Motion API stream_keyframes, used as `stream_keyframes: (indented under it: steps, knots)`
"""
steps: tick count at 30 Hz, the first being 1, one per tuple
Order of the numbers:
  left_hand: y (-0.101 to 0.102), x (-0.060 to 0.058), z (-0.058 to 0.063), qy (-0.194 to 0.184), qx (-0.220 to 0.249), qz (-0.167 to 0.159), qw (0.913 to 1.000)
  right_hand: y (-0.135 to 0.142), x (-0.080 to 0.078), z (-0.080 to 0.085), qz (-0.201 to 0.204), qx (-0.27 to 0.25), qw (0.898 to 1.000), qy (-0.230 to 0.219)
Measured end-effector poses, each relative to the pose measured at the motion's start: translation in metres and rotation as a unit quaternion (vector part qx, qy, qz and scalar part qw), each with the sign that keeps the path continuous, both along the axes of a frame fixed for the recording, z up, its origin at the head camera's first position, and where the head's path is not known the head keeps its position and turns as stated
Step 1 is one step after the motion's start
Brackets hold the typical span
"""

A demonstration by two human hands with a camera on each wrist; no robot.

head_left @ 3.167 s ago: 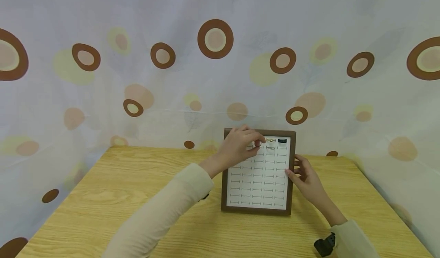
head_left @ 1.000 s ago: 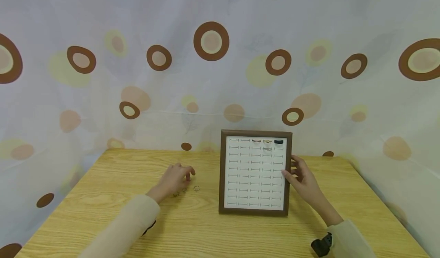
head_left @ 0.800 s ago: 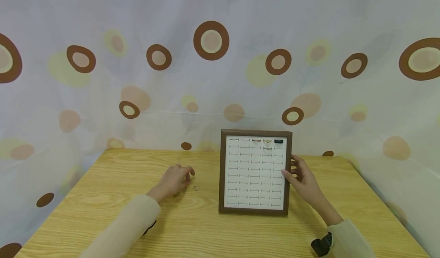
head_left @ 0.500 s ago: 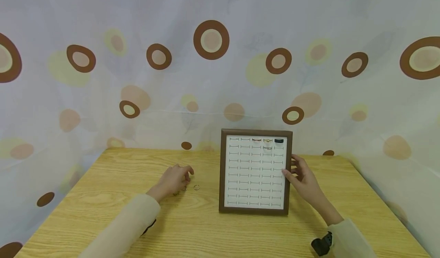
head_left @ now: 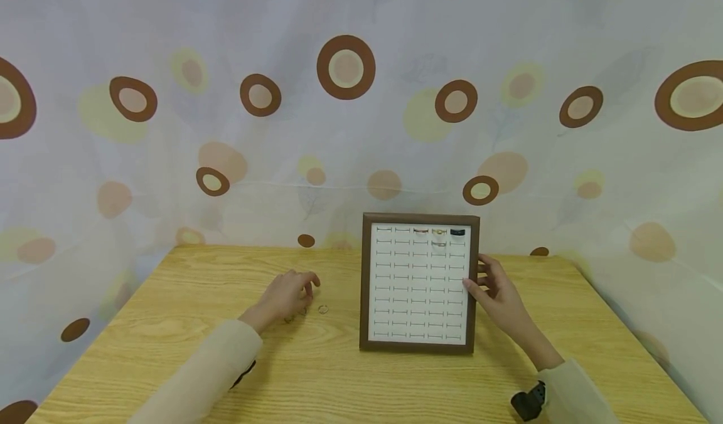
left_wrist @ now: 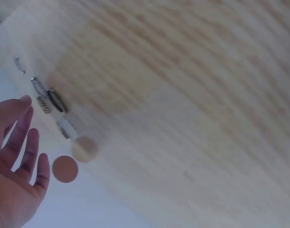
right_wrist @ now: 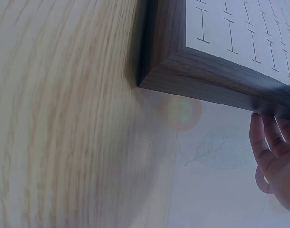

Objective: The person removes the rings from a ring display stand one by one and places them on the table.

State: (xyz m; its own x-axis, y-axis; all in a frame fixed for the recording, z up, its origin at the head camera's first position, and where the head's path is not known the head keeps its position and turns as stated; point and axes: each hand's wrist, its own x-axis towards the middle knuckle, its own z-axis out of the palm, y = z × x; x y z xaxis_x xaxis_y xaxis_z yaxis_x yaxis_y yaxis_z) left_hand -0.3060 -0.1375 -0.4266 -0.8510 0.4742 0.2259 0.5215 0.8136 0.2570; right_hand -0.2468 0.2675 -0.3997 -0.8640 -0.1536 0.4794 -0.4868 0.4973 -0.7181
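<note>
My left hand (head_left: 288,293) hovers low over the table's left side, fingers loosely bent. In the left wrist view nothing shows between its fingertips (left_wrist: 25,99), which are right beside several small rings: a silver one (left_wrist: 39,87), a dark one (left_wrist: 56,100) and a chain-patterned one (left_wrist: 43,105). One thin ring (head_left: 323,309) lies apart, nearer the board. My right hand (head_left: 499,298) grips the right edge of a brown-framed display board (head_left: 366,286), thumb on the front. A reddish ring (head_left: 420,231), a gold ring (head_left: 439,231), a black ring (head_left: 457,232) and a silver ring (head_left: 439,244) hang near its top right.
The board's white face (head_left: 418,298) carries rows of short line marks and stands nearly upright on the wooden table (head_left: 316,386). Behind the table's far edge hangs a patterned cloth (head_left: 316,135). A black device (head_left: 528,402) sits at my right wrist.
My left hand has moved from the board's top, where it held a ring, left and down to the loose rings. A reddish ring now hangs there. My right hand has stayed on the frame.
</note>
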Motion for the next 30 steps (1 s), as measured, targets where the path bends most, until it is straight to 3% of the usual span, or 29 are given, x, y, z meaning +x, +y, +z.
stream_keyframes:
  steps: [10, 17, 25, 30]
  knots:
    - [0.017, 0.002, 0.032, 0.092, 0.031, -0.050, 0.9940, 0.000, 0.000, 0.000, -0.002, 0.005, 1.000, 0.009]
    - [0.032, 0.004, 0.066, 0.186, 0.053, -0.086, 0.9773, 0.000, -0.001, -0.002, 0.005, -0.002, 1.000, 0.009]
    - [0.049, 0.014, 0.100, 0.218, 0.090, -0.129, 0.9631, -0.001, -0.001, -0.001, 0.004, -0.001, 1.000, 0.015]
    - [0.062, 0.018, 0.110, 0.229, 0.086, -0.147, 0.9583, -0.001, -0.001, -0.001, 0.004, -0.004, 1.000, 0.014]
